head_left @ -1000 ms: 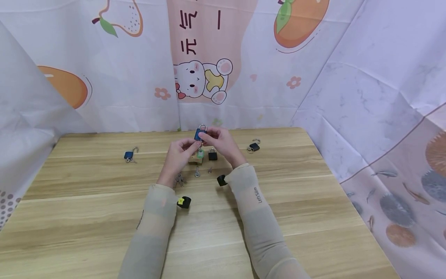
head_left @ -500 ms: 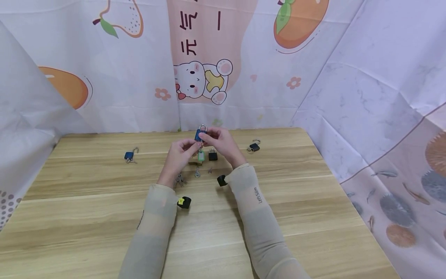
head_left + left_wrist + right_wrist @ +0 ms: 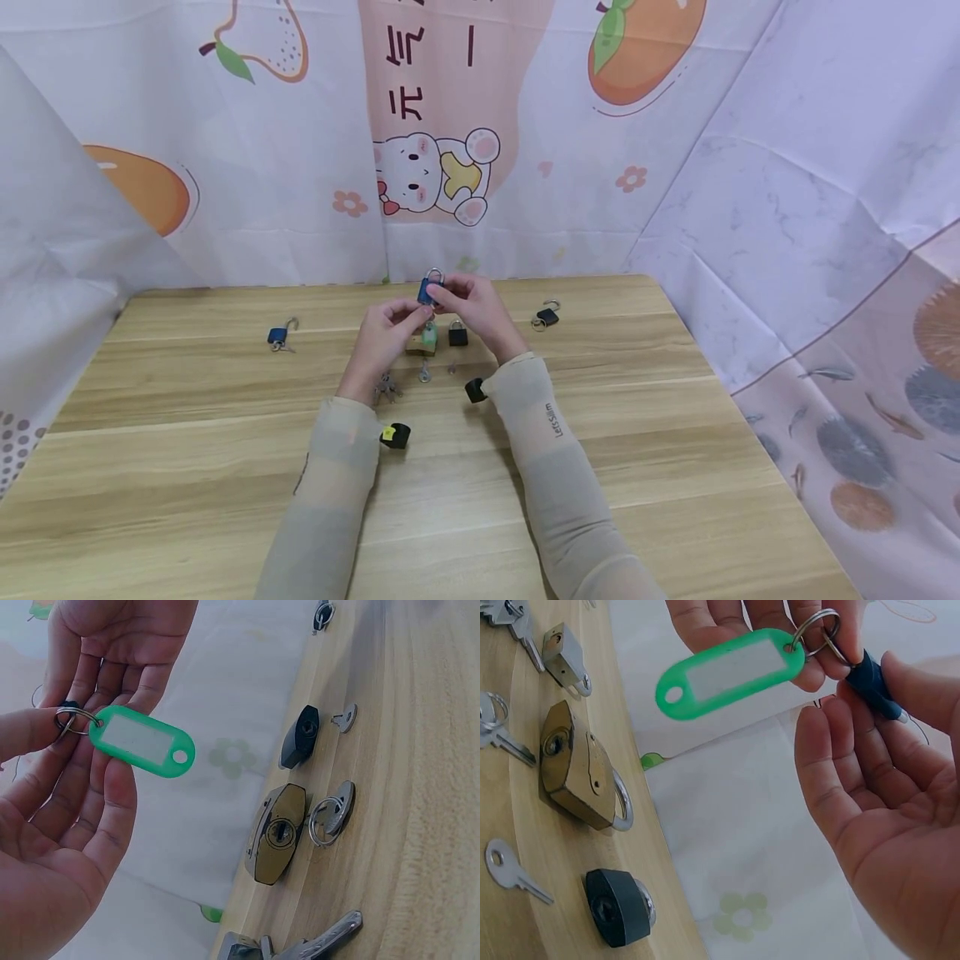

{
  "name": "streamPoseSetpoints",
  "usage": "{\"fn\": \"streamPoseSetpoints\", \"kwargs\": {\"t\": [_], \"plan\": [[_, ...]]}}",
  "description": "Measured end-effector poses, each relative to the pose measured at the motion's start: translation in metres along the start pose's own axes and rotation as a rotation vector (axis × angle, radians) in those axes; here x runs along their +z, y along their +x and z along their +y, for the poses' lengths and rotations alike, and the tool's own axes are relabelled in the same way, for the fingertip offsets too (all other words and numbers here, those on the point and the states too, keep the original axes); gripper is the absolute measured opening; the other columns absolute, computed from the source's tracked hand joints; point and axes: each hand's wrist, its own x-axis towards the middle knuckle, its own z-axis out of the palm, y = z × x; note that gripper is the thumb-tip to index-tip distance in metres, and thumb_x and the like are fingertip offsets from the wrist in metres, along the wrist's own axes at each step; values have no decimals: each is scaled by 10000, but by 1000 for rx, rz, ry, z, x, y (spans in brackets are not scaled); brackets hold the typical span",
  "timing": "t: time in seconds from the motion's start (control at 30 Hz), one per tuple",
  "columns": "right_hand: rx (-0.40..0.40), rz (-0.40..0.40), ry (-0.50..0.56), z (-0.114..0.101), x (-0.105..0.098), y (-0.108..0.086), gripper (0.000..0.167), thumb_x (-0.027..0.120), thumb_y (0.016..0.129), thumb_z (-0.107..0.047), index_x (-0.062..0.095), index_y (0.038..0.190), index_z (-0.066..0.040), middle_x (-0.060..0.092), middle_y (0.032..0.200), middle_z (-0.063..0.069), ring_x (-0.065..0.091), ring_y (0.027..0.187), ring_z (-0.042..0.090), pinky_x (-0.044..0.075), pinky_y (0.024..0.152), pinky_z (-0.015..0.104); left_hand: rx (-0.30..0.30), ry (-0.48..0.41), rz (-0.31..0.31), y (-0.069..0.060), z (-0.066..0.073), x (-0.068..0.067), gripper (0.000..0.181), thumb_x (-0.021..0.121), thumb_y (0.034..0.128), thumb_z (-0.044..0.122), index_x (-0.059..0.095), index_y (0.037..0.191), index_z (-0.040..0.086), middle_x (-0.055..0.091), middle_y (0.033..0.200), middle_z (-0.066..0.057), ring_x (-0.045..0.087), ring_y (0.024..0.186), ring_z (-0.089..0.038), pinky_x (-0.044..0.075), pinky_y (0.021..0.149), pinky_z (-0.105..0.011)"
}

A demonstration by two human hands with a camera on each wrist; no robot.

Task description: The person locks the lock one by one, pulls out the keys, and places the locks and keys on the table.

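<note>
Held up over the far part of the table, a blue padlock (image 3: 430, 289) is in my right hand (image 3: 480, 310), its metal shackle pointing up. My left hand (image 3: 386, 335) pinches at its lower end, where a metal key ring (image 3: 821, 634) with a green key tag (image 3: 731, 673) hangs. Fingers hide any key on that ring. Below the hands stand a brass padlock (image 3: 576, 766) and a small black padlock (image 3: 616, 907). Loose keys lie in front of them: one key with a ring (image 3: 339, 811) and a smaller key (image 3: 516, 871).
To the left lies a blue padlock with its shackle open (image 3: 278, 335), keys beside it. An open black padlock (image 3: 547, 317) lies to the right. A bunch of keys (image 3: 387, 388) and a silver padlock (image 3: 566, 658) are near my left hand. A printed curtain (image 3: 300, 208) hangs behind the table.
The green tag swings slightly below the padlock, turning a little between frames. Both hands keep nearly the same place and hold.
</note>
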Motion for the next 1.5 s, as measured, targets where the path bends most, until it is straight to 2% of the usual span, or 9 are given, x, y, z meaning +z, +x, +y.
{"fn": "streamPoseSetpoints", "kwargs": {"t": [0.13, 0.37, 0.63, 0.77, 0.9, 1.07, 1.2, 1.33, 1.5], "plan": [[-2, 20, 37, 1, -1, 0, 275, 661, 1011, -207, 692, 1136, 36, 700, 1037, 137, 684, 929, 260, 579, 875, 367, 25, 3, -8, -1, 0, 0, 290, 692, 983, 242, 746, 1028, -39, 723, 977, -183, 638, 844, -207, 537, 782, -295], [-40, 202, 189, 2, -16, -1, 268, 645, 1018, -171, 649, 1155, 60, 661, 981, 108, 659, 819, 198, 589, 833, 323, 46, 56, -83, -3, -2, 1, 244, 704, 972, 221, 766, 991, -14, 729, 987, -231, 656, 821, -180, 543, 767, -304], [-31, 144, 189, -4, -11, -1, 286, 670, 999, -145, 653, 1185, 73, 665, 987, 108, 655, 825, 183, 593, 847, 359, 24, -2, -63, -5, 2, -6, 257, 703, 972, 206, 746, 1035, -39, 733, 977, -150, 657, 827, -150, 570, 798, -317], [-11, 148, 207, -3, -8, -2, 277, 672, 996, -125, 655, 1192, 71, 663, 986, 110, 653, 820, 178, 595, 835, 349, -1, 8, -95, -9, 1, -23, 304, 710, 973, 226, 725, 1088, -55, 716, 1022, -190, 656, 820, -144, 580, 806, -350], [-4, 135, 203, -3, -7, -2, 282, 677, 995, -139, 656, 1186, 67, 664, 994, 118, 655, 830, 178, 593, 846, 358, -71, 93, -125, -13, -4, -51, 361, 711, 975, 289, 715, 1150, -27, 721, 1060, -184, 686, 835, -151, 579, 784, -285], [13, 118, 178, -3, -4, -2, 273, 684, 993, -159, 670, 1164, 52, 671, 990, 130, 659, 829, 188, 593, 846, 363, -190, 166, -155, -20, -10, -91, 414, 711, 976, 297, 683, 1211, -42, 721, 1095, -182, 712, 863, -177, 588, 852, -379], [31, 92, 152, -3, 1, -2, 281, 688, 992, -186, 679, 1172, 29, 680, 1016, 138, 661, 842, 198, 591, 852, 362, -290, 236, -239, -26, -15, -117, 417, 693, 988, 231, 642, 1244, -95, 716, 1106, -193, 718, 884, -201, 594, 838, -387], [38, 66, 136, -1, 5, -2, 298, 688, 992, -203, 683, 1196, 14, 685, 1052, 141, 660, 849, 202, 590, 858, 368, -346, 254, -301, -27, -22, -128, 371, 671, 992, 137, 627, 1241, -134, 717, 1102, -202, 722, 884, -214, 604, 793, -357], [45, 23, 103, 1, 12, 0, 310, 687, 993, -227, 688, 1203, 1, 695, 1057, 139, 669, 847, 195, 590, 858, 370, -382, 273, -342, -28, -28, -129, 340, 653, 997, 121, 623, 1226, -129, 703, 1107, -198, 710, 903, -208, 602, 804, -347]]}}
